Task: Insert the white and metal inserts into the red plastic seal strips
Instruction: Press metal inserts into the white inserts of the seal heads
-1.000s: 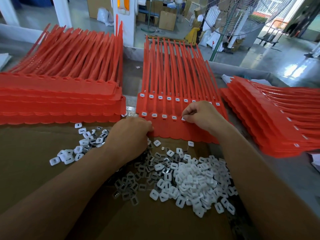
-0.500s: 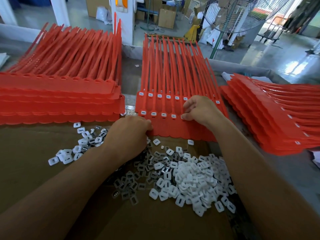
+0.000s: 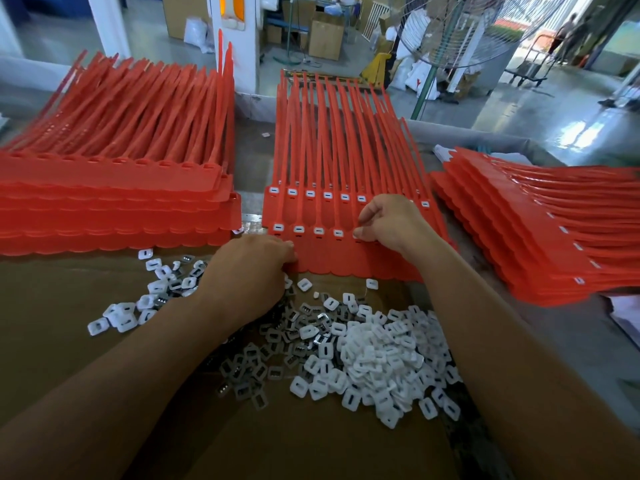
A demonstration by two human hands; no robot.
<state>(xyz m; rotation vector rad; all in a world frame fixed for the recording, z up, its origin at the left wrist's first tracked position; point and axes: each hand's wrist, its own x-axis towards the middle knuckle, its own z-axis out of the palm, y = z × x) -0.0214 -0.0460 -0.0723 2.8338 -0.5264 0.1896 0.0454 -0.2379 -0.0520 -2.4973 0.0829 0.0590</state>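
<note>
The middle stack of red seal strips (image 3: 346, 161) lies on the surface behind the heap of loose inserts (image 3: 374, 351), the right hand (image 3: 391, 220) fingers pinching a white insert (image 3: 356, 233) into its near row, the left hand (image 3: 249, 268) at its near edge, finger state untellable.

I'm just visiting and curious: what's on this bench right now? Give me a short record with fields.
Work piece: middle sheet of red plastic seal strips, four white plastic inserts showing in its near row
Right hand: fingertips at the fifth slot; grip contents hidden
Left hand: at the sheet's near edge
Supply: pile of loose white inserts and grey metal inserts on brown cardboard
Other stacks: left stack of red strips, right stack of red strips
</note>
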